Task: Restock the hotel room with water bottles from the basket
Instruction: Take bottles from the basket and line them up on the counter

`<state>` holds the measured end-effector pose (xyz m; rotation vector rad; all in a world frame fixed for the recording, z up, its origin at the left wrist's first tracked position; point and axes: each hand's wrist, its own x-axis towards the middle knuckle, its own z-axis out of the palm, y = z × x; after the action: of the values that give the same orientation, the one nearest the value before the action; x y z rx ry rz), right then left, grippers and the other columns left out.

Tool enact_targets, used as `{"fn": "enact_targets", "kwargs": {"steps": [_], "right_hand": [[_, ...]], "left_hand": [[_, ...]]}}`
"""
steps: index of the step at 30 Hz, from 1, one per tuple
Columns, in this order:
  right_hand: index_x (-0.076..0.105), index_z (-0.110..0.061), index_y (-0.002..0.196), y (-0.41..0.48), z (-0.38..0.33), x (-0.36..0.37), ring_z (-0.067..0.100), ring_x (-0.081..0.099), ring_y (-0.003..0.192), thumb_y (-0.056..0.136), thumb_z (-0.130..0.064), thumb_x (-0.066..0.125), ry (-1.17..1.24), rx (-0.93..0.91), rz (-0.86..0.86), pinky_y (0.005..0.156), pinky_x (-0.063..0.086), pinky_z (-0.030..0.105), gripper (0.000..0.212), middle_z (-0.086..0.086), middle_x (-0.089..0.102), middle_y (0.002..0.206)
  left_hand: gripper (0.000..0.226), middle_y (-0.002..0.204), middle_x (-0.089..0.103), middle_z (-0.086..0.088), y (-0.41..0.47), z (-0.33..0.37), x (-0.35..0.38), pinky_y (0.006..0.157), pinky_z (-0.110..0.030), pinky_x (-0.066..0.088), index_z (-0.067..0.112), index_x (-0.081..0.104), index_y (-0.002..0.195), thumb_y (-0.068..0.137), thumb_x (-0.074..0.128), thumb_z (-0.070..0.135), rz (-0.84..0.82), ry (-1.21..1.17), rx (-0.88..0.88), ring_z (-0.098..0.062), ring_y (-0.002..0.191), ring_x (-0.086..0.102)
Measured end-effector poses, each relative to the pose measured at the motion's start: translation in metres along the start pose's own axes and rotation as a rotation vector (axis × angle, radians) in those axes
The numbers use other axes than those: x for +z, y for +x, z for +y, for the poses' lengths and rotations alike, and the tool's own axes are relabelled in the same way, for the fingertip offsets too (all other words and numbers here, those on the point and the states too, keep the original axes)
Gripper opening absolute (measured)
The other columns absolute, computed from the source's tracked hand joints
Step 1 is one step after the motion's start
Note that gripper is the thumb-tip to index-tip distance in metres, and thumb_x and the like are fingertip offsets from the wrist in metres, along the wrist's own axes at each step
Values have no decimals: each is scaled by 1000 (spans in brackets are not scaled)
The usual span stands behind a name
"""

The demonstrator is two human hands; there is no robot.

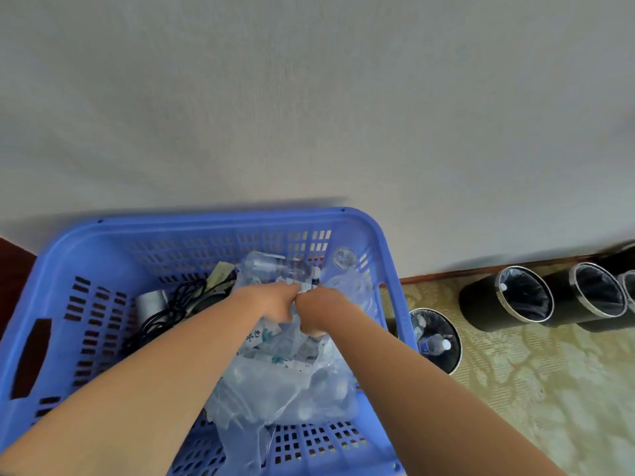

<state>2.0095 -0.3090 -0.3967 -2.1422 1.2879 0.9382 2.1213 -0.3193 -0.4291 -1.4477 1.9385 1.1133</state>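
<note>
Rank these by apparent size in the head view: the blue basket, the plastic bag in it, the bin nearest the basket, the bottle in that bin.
1. basket
2. bag, though it is nearer the camera than the bin, so this is unsure
3. bin, partly hidden by the basket
4. bottle
</note>
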Motion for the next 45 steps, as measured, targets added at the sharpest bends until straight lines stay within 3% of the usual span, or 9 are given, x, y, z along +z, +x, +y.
{"fn": "enact_targets", "kwargs": {"steps": [3, 7, 15, 20, 23, 28, 32, 35, 45], "right_hand": [[48, -10, 131, 5, 3, 4, 33, 37, 131, 90, -16, 55, -73, 19, -36, 104, 31, 42, 42, 12, 51, 134], [38, -11, 141, 9, 11, 10, 31, 31, 137, 90, -22, 59, -112, 61, -8, 110, 26, 41, 56, 12, 42, 144], [51, -14, 130, 19, 22, 9, 29, 46, 126, 91, -25, 64, -150, 57, 75, 93, 35, 33, 42, 8, 53, 134], [54, -18, 125, 24, 26, 10, 28, 49, 123, 83, -33, 73, -199, 32, 65, 95, 33, 34, 48, 5, 58, 126], [53, -19, 126, 26, 26, 11, 27, 51, 122, 83, -34, 73, -211, 19, 59, 99, 32, 35, 49, 3, 59, 125], [50, -20, 127, 19, 23, 7, 24, 58, 109, 77, -48, 76, -269, -37, 62, 82, 28, 32, 63, 0, 62, 115], [53, -21, 124, 12, 19, -2, 22, 59, 91, 69, -61, 75, -240, -84, 66, 74, 37, 32, 71, -4, 61, 101], [55, -23, 128, 9, 12, -10, 23, 63, 99, 69, -66, 71, -111, -116, 111, 73, 45, 33, 75, -1, 66, 110], [56, -16, 123, -9, -13, -45, 30, 63, 98, 72, -49, 76, 31, -85, 278, 71, 45, 36, 64, 6, 63, 109]], "left_hand": [[42, 117, 55, -13, 3, -1, 3, 73, -37, 43, 11, 43, 132, 92, 56, 19, -55, 61, -39, -26, 90, 55], [51, 103, 52, -8, 10, -5, 14, 58, -29, 38, 9, 39, 136, 89, 58, 17, -71, 44, -80, -22, 79, 50], [59, 124, 48, -10, 22, -9, 29, 64, -34, 41, 11, 32, 140, 87, 59, 7, 0, 11, -115, -23, 83, 53], [84, 148, 33, -13, 24, -12, 44, 64, -35, 43, 13, 5, 153, 88, 57, 2, 31, 55, -138, -29, 88, 60], [76, 133, 46, -12, 25, -15, 47, 65, -36, 44, 13, 12, 150, 89, 56, 4, 84, 82, -136, -30, 94, 63], [72, 130, 49, -11, 24, -16, 46, 85, -44, 53, 10, 23, 145, 87, 66, 10, 117, 139, -153, -32, 108, 60], [76, 137, 41, -12, 19, -21, 47, 92, -42, 49, 12, 24, 148, 87, 69, 15, 147, 140, -192, -34, 121, 53], [76, 138, 40, -11, 11, -26, 42, 91, -42, 50, 13, 23, 147, 87, 69, 19, 205, 72, -227, -33, 120, 52], [80, 137, 42, -7, -39, -50, 16, 90, -43, 49, 16, 31, 141, 78, 78, 30, 426, -197, -194, -29, 113, 55]]}}
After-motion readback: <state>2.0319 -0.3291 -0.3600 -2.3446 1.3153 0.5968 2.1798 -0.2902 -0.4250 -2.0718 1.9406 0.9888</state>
